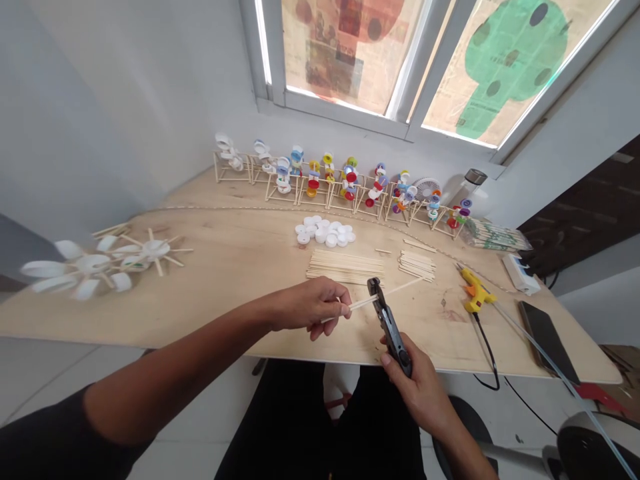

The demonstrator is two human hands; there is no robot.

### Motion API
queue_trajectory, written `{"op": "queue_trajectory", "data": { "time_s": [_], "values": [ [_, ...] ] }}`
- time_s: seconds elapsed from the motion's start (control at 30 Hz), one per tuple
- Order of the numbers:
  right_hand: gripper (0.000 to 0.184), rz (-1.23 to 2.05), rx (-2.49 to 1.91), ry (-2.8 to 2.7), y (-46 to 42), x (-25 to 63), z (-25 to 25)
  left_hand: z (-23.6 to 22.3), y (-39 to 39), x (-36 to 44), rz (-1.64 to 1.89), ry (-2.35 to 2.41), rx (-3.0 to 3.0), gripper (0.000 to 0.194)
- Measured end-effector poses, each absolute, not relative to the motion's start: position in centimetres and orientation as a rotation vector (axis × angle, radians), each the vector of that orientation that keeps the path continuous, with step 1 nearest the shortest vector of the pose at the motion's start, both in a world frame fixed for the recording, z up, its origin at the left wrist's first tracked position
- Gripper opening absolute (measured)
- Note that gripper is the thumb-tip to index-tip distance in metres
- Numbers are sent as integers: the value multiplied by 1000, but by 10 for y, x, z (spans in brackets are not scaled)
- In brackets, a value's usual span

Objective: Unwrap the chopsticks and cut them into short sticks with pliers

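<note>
My left hand pinches thin wooden sticks near the table's front edge. They point right, into the jaws of a dark hand cutter, and a pale length shows beyond the jaws. My right hand is wrapped round the cutter's handles, just over the table edge. Behind the jaws lies a pile of long wooden sticks. A pile of shorter sticks is to its right. White bottle caps are heaped farther back.
Small stick frames with coloured cap wheels line the wall. White wheel-like assemblies lie at left. On the right are a yellow glue gun with its cord, a phone, a power strip and packaged sticks.
</note>
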State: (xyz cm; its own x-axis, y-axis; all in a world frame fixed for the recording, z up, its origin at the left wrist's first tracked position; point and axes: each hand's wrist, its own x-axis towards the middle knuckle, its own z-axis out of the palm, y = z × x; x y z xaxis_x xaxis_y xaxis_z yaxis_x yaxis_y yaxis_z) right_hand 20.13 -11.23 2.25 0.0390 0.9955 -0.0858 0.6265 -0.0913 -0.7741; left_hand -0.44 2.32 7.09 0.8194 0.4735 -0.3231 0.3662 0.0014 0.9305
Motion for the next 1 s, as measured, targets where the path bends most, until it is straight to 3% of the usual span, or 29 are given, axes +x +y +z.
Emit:
{"op": "queue_trajectory", "data": {
  "time_s": [0.57, 1.0],
  "values": [
    [26, 876, -1848, -1621, -98, 200, 3, 62, 46, -2, 71, 695, 1615, 13],
    [22, 680, -1909, -1681, -94, 192, 5, 62, 48, -5, 61, 665, 1713, 19]
  ]
}}
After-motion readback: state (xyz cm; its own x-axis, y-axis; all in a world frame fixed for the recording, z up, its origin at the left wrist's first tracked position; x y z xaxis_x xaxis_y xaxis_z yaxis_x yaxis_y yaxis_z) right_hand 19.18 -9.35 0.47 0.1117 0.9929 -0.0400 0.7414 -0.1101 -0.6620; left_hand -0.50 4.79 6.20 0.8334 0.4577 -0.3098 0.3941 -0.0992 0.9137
